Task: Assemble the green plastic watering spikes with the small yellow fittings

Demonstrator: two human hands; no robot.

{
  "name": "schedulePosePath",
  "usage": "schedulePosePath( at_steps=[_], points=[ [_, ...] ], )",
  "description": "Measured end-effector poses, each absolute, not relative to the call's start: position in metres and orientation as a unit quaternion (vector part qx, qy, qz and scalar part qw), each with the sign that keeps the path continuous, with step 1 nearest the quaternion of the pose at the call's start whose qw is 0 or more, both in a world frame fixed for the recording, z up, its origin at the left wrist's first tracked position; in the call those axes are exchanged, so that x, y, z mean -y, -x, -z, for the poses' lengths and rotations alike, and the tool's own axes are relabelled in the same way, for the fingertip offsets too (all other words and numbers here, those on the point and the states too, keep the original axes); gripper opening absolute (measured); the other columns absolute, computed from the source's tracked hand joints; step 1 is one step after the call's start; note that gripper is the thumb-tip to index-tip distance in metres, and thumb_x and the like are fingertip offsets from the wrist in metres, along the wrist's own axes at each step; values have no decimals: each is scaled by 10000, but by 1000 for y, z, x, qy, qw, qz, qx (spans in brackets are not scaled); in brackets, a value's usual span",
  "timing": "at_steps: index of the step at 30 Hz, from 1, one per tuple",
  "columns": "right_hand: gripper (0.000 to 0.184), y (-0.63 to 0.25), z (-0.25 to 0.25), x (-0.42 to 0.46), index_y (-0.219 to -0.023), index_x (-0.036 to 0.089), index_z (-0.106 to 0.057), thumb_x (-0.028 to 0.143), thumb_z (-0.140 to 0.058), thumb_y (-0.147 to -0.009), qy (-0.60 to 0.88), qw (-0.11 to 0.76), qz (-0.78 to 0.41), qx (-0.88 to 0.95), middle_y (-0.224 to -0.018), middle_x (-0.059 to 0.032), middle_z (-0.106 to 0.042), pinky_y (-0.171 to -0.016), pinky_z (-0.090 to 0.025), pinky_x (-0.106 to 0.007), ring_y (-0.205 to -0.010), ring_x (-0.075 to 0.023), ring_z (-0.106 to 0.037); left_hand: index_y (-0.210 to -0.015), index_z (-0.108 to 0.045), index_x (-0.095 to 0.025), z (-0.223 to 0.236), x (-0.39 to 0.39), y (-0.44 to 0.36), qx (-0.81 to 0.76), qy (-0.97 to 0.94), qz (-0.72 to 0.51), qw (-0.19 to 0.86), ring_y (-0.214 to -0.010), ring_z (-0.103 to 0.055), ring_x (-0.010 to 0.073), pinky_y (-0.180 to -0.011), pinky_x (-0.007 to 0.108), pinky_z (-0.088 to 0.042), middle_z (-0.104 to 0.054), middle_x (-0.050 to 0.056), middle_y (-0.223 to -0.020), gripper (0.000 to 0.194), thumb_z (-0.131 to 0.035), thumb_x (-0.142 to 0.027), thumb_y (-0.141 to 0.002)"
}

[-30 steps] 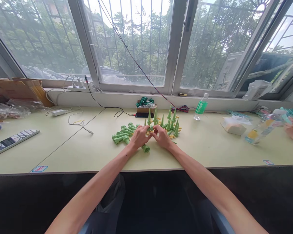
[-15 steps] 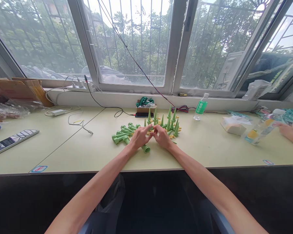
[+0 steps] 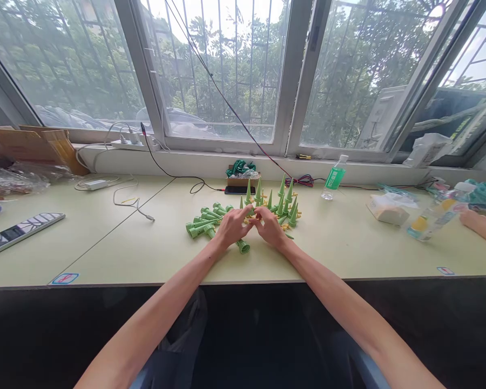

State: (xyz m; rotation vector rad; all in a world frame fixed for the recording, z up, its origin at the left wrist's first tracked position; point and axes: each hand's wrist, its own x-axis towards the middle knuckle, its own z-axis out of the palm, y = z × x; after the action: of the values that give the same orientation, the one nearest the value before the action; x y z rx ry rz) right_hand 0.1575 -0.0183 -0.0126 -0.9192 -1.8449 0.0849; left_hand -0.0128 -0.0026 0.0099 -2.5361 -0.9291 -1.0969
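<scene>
Table [image 3: 125,254]: it is long and pale, and all the work lies at its middle, in front of the window.
Green spikes [image 3: 288,194]: this group is just beyond and beside the right hand. Many stand with the tip up, and some have yellow parts by them. By my judgement, these are the more finished portion.
Green tubes [image 3: 202,228]: several lie on their sides, close together, left of the left hand. I see no yellow part on them, so they are perhaps the portion that remains.
Left hand [image 3: 233,226]: its thumb and fingers are closed in a pinch on one side of a small green part.
Right hand [image 3: 270,224]: its fingertips meet those of the left hand and pinch the same part from the other side.
Near tube [image 3: 243,247]: it lies just below the left hand, with its open end toward the person.
Yellow parts [image 3: 284,227]: some lie low among the spikes; I cannot count them.
Small green part [image 3: 251,211]: it is between the two hands, just above the table, mostly covered by fingers. Whether its joining is complete, I cannot tell.
</scene>
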Motion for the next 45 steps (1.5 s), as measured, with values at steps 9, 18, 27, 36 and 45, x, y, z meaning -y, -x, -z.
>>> schedulePosePath(
  at_steps=[9, 18, 27, 36, 45],
  points=[
    [66, -156, 10, 21, -983, 214, -513, 230, -528, -921, 362, 523, -15, 771, -1004, -92, -604, -759, -500, -362, -778, -194, -569, -1226, -497, -192, -10, 3, 13, 317, 860, 382, 121, -690, -651, 213, -696, 319, -484, -689, 43, -793, 402, -590, -245, -838],
    [71, -154, 5, 26, -1007, 222, -499, 237, -491, -938, 359, 517, -10, 777, -1003, -88, -596, -769, -496, -363, -794, -198, -564, -1188, -511, -195, -9, 3, 11, 324, 852, 392, 123, -671, -643, 207, -652, 301, -482, -679, 40, -772, 371, -598, -270, -836],
    [225, -153, 2, 31, -1119, 220, -505, 278, -560, -909, 378, 518, -29, 767, -1010, -80, -615, -807, -500, -358, -867, -207, -602, -1220, -498, -205, -10, 3, 14, 308, 857, 402, 95, -682, -648, 190, -649, 285, -479, -689, 51, -836, 394, -556, -239, -832],
    [169, -154, 4, 29, -1068, 216, -528, 277, -547, -912, 363, 513, -34, 777, -1044, -89, -616, -806, -504, -357, -868, -209, -606, -1240, -491, -197, -11, 5, 14, 298, 869, 383, 94, -749, -653, 205, -704, 304, -490, -687, 52, -853, 423, -573, -209, -825],
    [154, -153, 5, 27, -1054, 209, -546, 221, -534, -900, 364, 519, -35, 772, -1026, -93, -615, -797, -505, -368, -837, -208, -597, -1224, -522, -187, -15, 6, 11, 315, 859, 378, 142, -882, -582, 252, -816, 369, -478, -653, 67, -828, 417, -609, -266, -824]
  ],
)
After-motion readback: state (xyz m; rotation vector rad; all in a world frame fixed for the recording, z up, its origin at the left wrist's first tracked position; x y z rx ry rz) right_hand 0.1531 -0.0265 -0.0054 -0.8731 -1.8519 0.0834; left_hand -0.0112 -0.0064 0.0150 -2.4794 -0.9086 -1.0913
